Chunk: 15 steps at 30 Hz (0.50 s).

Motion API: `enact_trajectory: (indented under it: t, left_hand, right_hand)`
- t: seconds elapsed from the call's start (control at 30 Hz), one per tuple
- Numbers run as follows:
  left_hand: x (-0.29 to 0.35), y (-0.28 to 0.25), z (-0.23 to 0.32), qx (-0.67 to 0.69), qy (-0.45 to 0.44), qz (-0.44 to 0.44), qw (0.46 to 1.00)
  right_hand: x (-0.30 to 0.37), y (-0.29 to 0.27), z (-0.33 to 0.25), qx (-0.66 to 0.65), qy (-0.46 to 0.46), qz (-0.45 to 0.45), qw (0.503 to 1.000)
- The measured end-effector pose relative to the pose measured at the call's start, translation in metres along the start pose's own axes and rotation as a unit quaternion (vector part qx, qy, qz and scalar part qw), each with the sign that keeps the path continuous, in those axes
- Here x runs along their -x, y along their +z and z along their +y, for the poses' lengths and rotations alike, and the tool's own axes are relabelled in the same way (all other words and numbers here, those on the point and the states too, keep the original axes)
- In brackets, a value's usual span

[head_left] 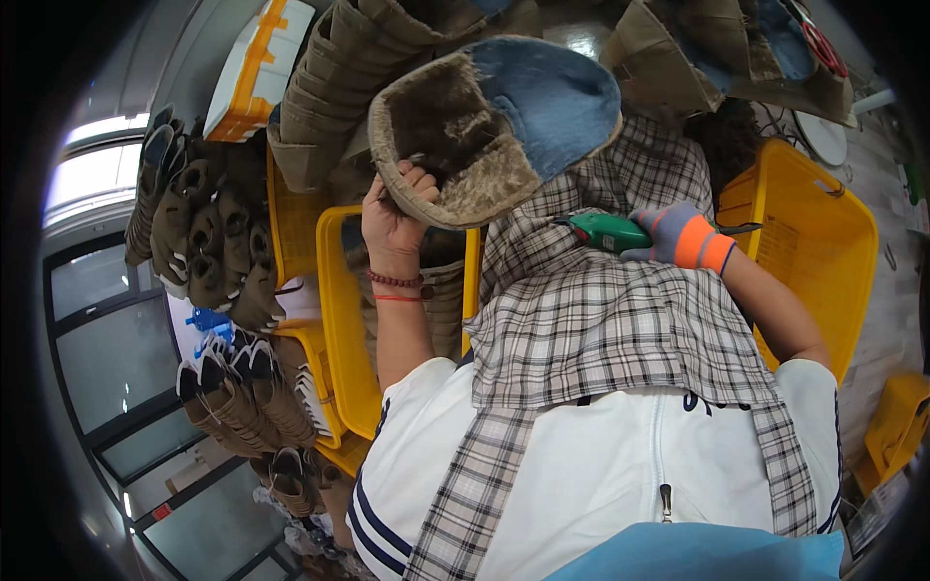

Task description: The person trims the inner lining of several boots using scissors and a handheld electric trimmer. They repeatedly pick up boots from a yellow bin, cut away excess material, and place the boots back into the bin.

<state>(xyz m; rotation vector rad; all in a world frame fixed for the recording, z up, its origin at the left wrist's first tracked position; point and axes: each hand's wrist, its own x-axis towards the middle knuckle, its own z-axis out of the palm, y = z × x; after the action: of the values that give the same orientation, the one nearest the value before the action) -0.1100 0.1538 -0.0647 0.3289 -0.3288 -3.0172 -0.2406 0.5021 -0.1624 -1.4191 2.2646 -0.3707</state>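
Observation:
My bare left hand [399, 215] is raised, its fingers closed over the rim of a shoe upper [489, 169]. The upper is turned so its inside shows: brown fleece lining at one end, smooth blue fabric at the other. Lower and to the right, my right hand [680, 235], in a grey and orange glove, is wrapped round a green handheld power tool [610, 232] with a red part near its front. The tool's tip points left, just above the checked apron [581, 329] over my lap, apart from the upper. A dark cord or tail end sticks out behind the glove.
Yellow crates stand on my left [339, 320] and right [823, 223]. Stacked brown uppers [325, 97] rise ahead; more uppers [668, 48] lie at the far right. Piles of shoes or uppers [218, 223] fill the left side, beneath a white box with orange tape [254, 73].

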Motion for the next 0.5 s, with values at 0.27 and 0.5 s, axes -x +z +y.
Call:
enact_trajectory:
  t: [0.27, 0.5]
  left_hand:
    - [0.005, -0.024, -0.002, -0.041, -0.042, 0.073, 0.996]
    - [0.016, -0.027, -0.025, -0.144, -0.025, 0.137, 0.98]
  right_hand:
    - [-0.014, 0.001, 0.003, 0.021, -0.04, 0.015, 0.999]
    - [-0.016, -0.02, 0.031, -0.125, 0.067, 0.197, 0.97]
